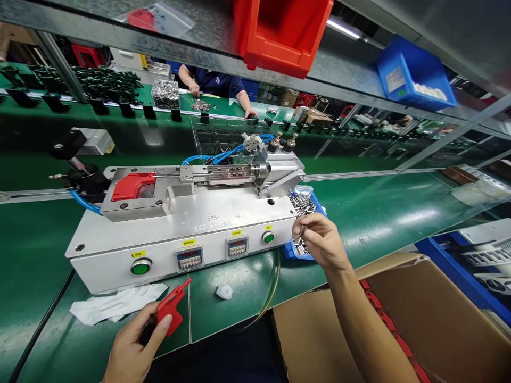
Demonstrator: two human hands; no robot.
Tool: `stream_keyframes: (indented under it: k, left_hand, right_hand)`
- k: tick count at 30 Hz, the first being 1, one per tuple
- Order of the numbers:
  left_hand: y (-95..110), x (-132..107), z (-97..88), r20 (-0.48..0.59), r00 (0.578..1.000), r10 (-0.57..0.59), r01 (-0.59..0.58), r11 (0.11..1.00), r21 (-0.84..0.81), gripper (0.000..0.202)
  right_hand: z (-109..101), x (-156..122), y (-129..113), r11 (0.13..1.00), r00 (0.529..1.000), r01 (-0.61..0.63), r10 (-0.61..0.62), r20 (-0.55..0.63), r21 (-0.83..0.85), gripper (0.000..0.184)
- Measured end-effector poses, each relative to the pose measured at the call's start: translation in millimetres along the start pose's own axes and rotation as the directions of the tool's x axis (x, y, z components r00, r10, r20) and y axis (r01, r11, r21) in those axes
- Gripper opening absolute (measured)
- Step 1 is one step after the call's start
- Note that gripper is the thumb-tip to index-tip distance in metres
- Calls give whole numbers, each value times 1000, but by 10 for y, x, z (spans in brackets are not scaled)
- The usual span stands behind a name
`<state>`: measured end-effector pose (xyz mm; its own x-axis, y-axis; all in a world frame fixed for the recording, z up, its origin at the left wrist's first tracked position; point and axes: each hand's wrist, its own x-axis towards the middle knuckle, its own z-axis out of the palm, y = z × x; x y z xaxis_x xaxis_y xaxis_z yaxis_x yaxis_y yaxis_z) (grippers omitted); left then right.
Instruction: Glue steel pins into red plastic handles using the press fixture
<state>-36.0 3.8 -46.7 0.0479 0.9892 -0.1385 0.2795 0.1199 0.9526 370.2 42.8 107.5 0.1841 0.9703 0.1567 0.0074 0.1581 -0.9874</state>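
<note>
My left hand (133,346) is closed around a red plastic part (171,308) near the front edge of the green bench. My right hand (319,239) pinches a small metal pin (302,232) over a blue tray (293,252) full of several such pins, at the right end of a grey press machine (187,223). Another red part (131,186) sits in the machine's fixture at its left.
A cardboard box (399,324) lined with red parts stands at the lower right. White bags (115,304) and a small white cap (224,291) lie in front of the machine. A red bin (283,32) and a blue bin (415,74) hang overhead. Across the belt a person (215,85) sorts metal pieces.
</note>
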Motion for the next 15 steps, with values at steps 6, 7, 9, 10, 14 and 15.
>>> stream_keyframes:
  k: [6, 7, 9, 10, 14, 15]
  left_hand:
    - [-63, 65, -16, -21, 989, 147, -145, 987, 68, 56]
    - [-66, 62, 13, -27, 983, 182, -180, 981, 73, 53]
    - [-49, 62, 84, -35, 966, 255, -251, 964, 88, 46]
    - [-31, 68, 117, -35, 958, 284, -280, 955, 96, 41]
    - [56, 122, 188, -46, 940, 339, -330, 934, 135, 33]
    - [73, 132, 189, -47, 938, 345, -336, 932, 139, 33]
  right_hand:
    - [222, 1, -199, 995, 999, 32, -29, 34, -90, 43]
    - [280, 11, -242, 991, 997, 62, -55, 61, -116, 38]
    - [403, 58, -313, 974, 984, 139, -114, 139, -181, 27]
    - [469, 101, -338, 960, 972, 178, -138, 190, -215, 22]
    - [829, 388, -386, 891, 910, 308, -173, 378, -333, 17]
    - [952, 478, -396, 871, 896, 340, -186, 403, -354, 18]
